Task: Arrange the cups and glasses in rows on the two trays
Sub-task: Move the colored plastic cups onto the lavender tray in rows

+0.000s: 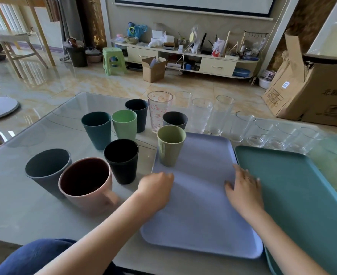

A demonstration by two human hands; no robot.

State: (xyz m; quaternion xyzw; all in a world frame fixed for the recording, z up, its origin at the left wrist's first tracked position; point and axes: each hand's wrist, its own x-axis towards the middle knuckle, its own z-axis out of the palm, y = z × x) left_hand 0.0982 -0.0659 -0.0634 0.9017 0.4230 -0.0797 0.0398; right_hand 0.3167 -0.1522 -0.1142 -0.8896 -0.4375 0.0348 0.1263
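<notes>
A lavender tray lies in front of me with a teal tray beside it on the right. An olive ribbed cup stands on the lavender tray's far left corner. My left hand hovers over that tray's left edge, blurred, holding nothing. My right hand rests flat on its right side, fingers spread. To the left on the table stand a pink mug, a grey cup, a black cup and several more coloured cups. A printed glass and several clear glasses line the far edge.
The glass-topped table ends close behind the glasses. Beyond it, on the tiled floor, are a large cardboard box at right, a green stool and a low TV cabinet. My knee in blue fabric shows below the table.
</notes>
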